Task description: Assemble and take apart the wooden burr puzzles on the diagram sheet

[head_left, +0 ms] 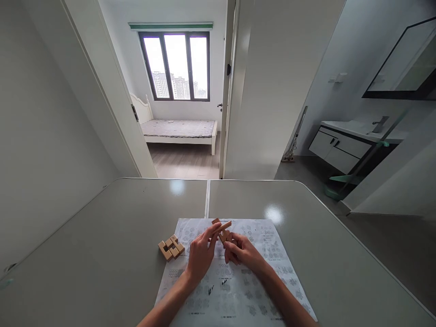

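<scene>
Over a printed paper sheet point(262, 281) covered in small diagrams, my two hands meet near its far edge. My left hand point(201, 249) pinches a slim wooden puzzle piece point(225, 225) that slants up to the right. My right hand point(240, 250) has its fingers closed round notched wooden puzzle pieces point(224, 235), close beneath the slim one. Whether these parts are interlocked I cannot tell, as fingers hide much of them. Left of my hands, a small cluster of wooden puzzle pieces point(171, 248) lies partly over the sheet's left edge.
The grey table point(102, 254) has a pale seam point(207, 200) running away from me and rounded far corners. Beyond its far edge, a doorway shows a bed point(184, 128) under a window point(175, 66). A washbasin cabinet point(340, 145) stands at the right.
</scene>
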Demonstrator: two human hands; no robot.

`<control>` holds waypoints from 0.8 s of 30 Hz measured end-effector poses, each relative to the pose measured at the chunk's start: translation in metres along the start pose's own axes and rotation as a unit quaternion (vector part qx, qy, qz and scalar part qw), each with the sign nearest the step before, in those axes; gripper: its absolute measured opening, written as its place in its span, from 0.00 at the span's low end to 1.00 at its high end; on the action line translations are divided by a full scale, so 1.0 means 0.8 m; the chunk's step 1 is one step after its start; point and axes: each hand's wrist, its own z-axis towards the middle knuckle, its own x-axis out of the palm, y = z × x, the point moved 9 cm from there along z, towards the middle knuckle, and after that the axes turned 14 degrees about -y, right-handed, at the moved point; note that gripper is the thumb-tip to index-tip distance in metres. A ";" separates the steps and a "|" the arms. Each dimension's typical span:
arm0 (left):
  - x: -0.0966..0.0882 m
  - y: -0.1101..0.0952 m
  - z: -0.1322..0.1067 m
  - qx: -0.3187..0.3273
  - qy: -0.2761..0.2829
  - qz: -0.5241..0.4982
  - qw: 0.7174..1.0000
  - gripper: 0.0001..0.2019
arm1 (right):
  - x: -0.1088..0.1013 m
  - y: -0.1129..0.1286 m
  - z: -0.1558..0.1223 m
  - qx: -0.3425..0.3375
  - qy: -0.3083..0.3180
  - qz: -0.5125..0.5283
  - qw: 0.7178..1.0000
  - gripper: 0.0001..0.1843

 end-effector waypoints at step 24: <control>0.001 0.017 0.000 -0.027 -0.022 0.019 0.999 0.21 | 0.001 0.000 0.001 0.006 0.011 -0.011 1.000 0.22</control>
